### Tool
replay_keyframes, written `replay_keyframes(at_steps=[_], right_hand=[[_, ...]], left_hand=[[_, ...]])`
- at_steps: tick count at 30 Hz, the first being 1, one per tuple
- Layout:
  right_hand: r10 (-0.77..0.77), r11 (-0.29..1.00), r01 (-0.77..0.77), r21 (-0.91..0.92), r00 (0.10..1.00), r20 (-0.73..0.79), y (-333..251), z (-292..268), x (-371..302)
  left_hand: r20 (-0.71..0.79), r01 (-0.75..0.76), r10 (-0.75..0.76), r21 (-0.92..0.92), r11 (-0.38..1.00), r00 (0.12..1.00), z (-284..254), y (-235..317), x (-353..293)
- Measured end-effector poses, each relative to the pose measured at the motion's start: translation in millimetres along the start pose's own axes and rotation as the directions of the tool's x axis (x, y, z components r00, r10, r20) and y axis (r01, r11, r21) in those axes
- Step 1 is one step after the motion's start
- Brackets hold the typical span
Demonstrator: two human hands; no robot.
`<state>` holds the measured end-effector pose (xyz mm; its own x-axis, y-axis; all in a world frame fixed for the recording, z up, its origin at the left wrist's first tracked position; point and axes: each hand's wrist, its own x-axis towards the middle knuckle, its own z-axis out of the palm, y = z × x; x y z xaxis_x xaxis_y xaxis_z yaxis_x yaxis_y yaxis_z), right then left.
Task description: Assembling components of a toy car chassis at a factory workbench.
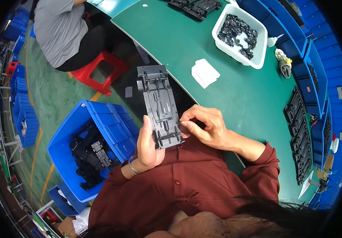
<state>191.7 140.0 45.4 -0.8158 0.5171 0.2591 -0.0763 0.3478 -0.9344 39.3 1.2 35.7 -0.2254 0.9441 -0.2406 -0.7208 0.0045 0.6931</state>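
A dark grey plastic toy-car chassis [161,101] is held up in front of me, its long side roughly upright, with moulded axle shapes and a wheel at its upper left. Wrapped round its lower end is my left hand [149,144], thumb along the left edge. My right hand [204,125] is pinched at the chassis's lower right edge, thumb and forefinger together; whatever small thing they may hold is hidden. Below and left of the chassis, a blue bin [115,123] contains several more black chassis parts [89,154].
The green table [246,111] bears white paper sheets [205,73], a white tub [263,47] of small black parts, and a row of black chassis [298,135]. Blue bins [314,75] line its right side. A person [61,31] sits on a red stool [99,71] at the upper left.
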Motion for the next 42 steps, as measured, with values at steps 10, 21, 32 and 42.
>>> replay_keyframes(at_steps=[10,21,32,42], right_hand=[[-0.073,0.994,0.076,-0.076,0.996,0.047,-0.3,-3.7,4.7],[-0.291,0.925,0.290,-0.246,0.956,0.034,7.3,-2.2,5.4],[-0.335,0.887,0.352,-0.299,0.936,0.108,4.5,-5.5,8.3],[-0.316,0.911,0.328,-0.252,0.945,0.089,7.2,-4.9,6.9]], left_hand=[[-0.117,0.005,-0.007,-0.015,1.000,0.993,11.3,3.4,1.2],[-0.121,-0.074,0.075,0.014,0.997,0.990,10.9,0.3,1.5],[-0.046,-0.098,0.100,0.043,0.994,0.994,-1.2,-5.3,0.7],[-0.058,-0.073,0.074,0.015,0.997,0.996,-3.3,-6.5,3.9]])
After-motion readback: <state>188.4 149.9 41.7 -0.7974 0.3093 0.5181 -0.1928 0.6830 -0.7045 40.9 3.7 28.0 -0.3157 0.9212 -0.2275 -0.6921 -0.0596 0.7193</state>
